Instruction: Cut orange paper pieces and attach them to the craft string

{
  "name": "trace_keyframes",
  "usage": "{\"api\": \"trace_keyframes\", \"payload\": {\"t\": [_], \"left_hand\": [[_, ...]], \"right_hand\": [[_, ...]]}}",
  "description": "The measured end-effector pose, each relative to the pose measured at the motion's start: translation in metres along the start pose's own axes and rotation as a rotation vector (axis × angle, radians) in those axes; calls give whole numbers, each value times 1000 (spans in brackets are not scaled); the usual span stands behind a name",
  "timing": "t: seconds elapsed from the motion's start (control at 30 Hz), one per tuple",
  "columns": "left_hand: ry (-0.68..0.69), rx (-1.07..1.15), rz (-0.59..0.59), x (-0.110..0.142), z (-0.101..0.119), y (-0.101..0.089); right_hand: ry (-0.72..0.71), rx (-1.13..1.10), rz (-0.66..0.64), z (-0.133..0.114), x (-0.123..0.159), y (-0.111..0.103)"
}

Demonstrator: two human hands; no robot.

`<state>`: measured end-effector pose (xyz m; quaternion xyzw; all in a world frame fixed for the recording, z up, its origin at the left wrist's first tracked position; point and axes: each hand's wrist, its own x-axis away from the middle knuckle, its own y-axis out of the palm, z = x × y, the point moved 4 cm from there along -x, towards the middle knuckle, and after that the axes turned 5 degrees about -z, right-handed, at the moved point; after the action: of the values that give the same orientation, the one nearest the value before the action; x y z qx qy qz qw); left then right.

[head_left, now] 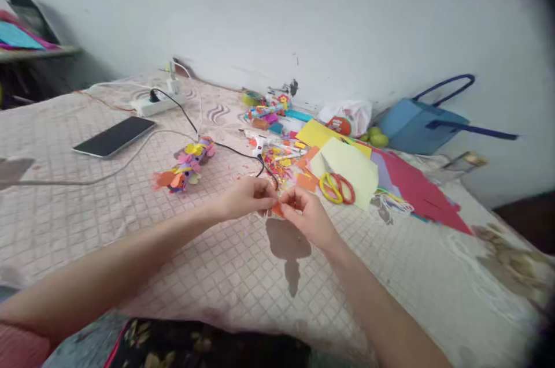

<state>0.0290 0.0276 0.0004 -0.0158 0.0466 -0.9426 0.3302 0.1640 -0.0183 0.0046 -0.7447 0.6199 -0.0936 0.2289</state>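
Observation:
My left hand (pixel 251 197) and my right hand (pixel 306 215) meet over the middle of the patterned cloth. Fingers and thumbs of both are closed in a pinch on a small orange paper piece (pixel 278 208), most of it hidden by the fingertips. Just beyond them lies a white plug-like device (pixel 259 146) with a red switch and a black cord. Scissors (pixel 336 188) with one yellow and one red handle rest on a pale green sheet (pixel 349 161), right of my right hand. Left of my left hand is a string of colourful paper petals (pixel 188 164).
A tablet or large phone (pixel 114 137) and a white power strip (pixel 156 104) lie at the left, with cords across the cloth. Paper scraps (pixel 280 166) and markers spread beyond my hands. Red paper (pixel 422 192), a blue bag (pixel 416 124) and green fruits (pixel 378 138) are at the right.

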Motion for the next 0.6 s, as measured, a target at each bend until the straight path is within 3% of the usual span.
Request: {"api": "trace_keyframes", "payload": {"t": [0.6], "left_hand": [[-208, 153, -34, 4, -5, -1]], "right_hand": [[-154, 267, 128, -10, 4, 3]]}}
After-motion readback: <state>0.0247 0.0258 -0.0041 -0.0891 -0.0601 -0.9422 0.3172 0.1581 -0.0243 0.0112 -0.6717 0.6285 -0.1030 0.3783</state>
